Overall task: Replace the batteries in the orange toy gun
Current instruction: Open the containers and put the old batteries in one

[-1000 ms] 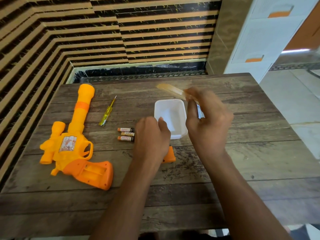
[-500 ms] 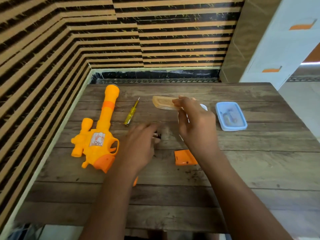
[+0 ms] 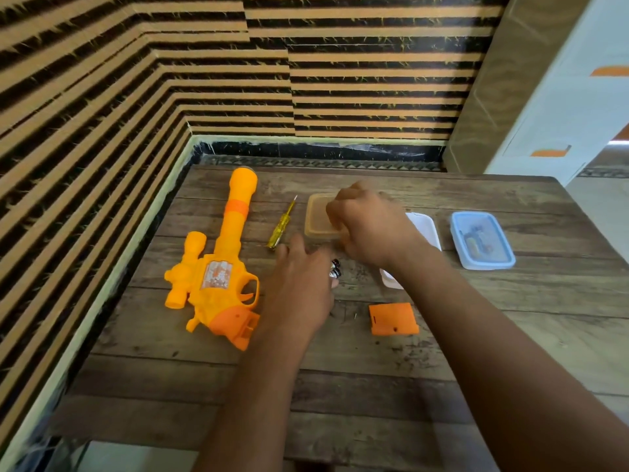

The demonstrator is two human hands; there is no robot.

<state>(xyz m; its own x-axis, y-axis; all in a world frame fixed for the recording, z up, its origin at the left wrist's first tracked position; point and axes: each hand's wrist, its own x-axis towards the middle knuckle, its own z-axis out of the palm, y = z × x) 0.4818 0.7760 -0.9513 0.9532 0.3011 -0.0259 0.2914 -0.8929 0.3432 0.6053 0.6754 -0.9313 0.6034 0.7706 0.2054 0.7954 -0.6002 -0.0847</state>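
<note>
J: Hands status?

R: Seeing left hand [image 3: 299, 284] palm-down low over table [image 3: 340, 403], covering batteries [image 3: 335, 269]; just batt ends peeking out at thumb side. Can't tell if gripping or only resting on them. Right hand [image 3: 371, 226] curled, holding translucent lid [image 3: 320, 221] by its right edge. Lid roughly flat; can't tell if touching table.

J: Orange toy gun [image 3: 221, 267] pos?

R: Near to far: orange batt cover [image 3: 393, 320] loose on table, right of left wrist, apart from both hands. Gun on its side just left of left hand, grip nr camera w/ batt cmpt open, barrel pointing at striped wall [image 3: 136, 97]. Yellow screwdriver [image 3: 282, 226] btwn barrel and lid. White tub [image 3: 423, 229] mostly hidden behind right wrist. Blue-lidded box [image 3: 481, 241] further right, well apart; contents too blurred to ID.
</note>
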